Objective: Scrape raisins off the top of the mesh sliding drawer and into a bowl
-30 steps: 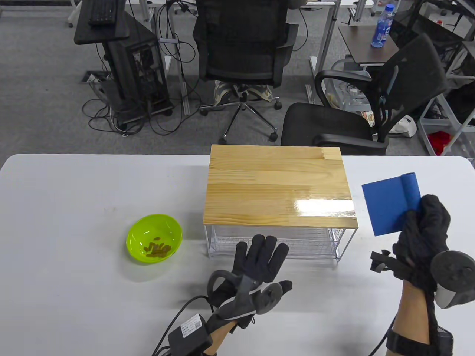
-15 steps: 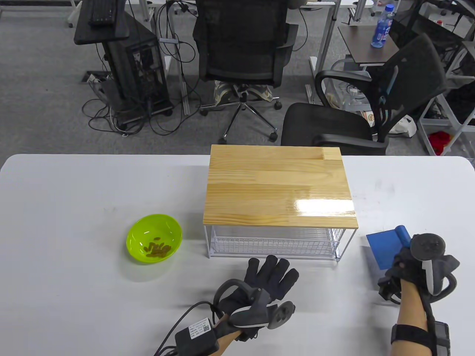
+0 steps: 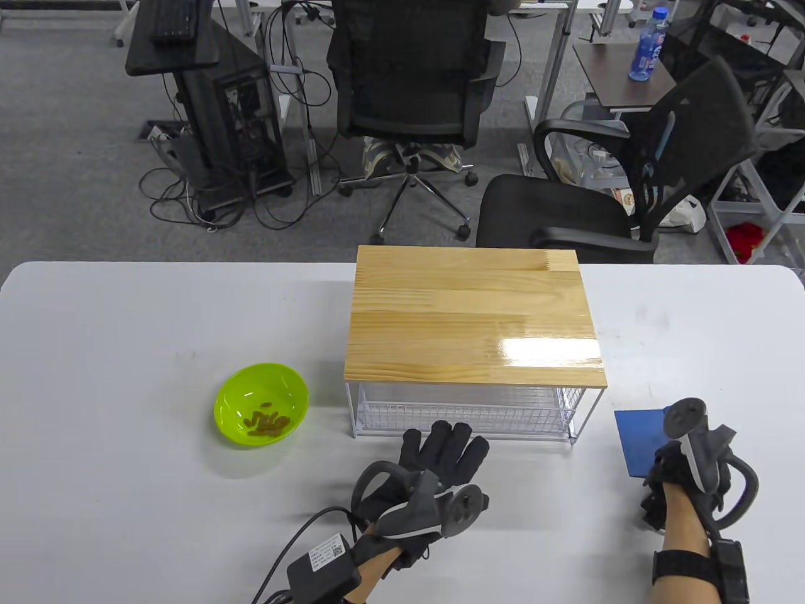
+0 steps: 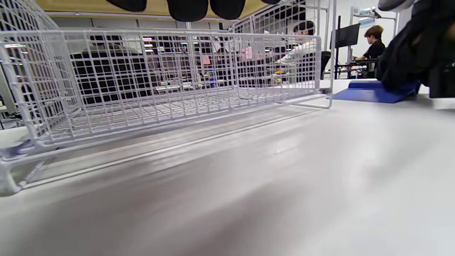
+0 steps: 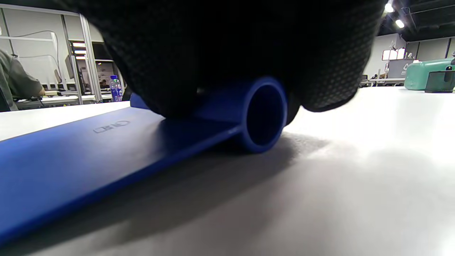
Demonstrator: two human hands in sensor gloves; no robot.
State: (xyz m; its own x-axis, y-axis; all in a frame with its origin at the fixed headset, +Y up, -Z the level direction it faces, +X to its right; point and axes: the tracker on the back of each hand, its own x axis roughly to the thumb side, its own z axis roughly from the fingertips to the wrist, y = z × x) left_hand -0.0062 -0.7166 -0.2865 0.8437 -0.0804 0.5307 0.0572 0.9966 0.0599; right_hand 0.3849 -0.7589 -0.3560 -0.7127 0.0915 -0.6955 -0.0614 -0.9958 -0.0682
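A green bowl [image 3: 261,402] with a small heap of raisins [image 3: 269,425] sits left of the drawer unit. The unit's wooden top [image 3: 475,314] is bare, with the white mesh drawer [image 3: 465,415] [image 4: 160,81] beneath it. My left hand [image 3: 443,450] lies flat on the table just before the drawer front, fingers straight and empty; its fingertips [image 4: 188,7] show at the left wrist view's top. My right hand [image 3: 676,469] [image 5: 227,53] grips the tube handle of the blue scraper [image 3: 640,440] [image 5: 106,149], which lies flat on the table right of the unit.
The white table [image 3: 126,327] carries only these things. Behind its far edge stand two black office chairs [image 3: 409,82] and a side table with a water bottle [image 3: 648,44]. A cable [image 3: 295,547] trails from my left wrist.
My right hand brought the scraper down from upright beside the unit to flat on the table. My left hand pulled back a little, then slid forward to the drawer front again.
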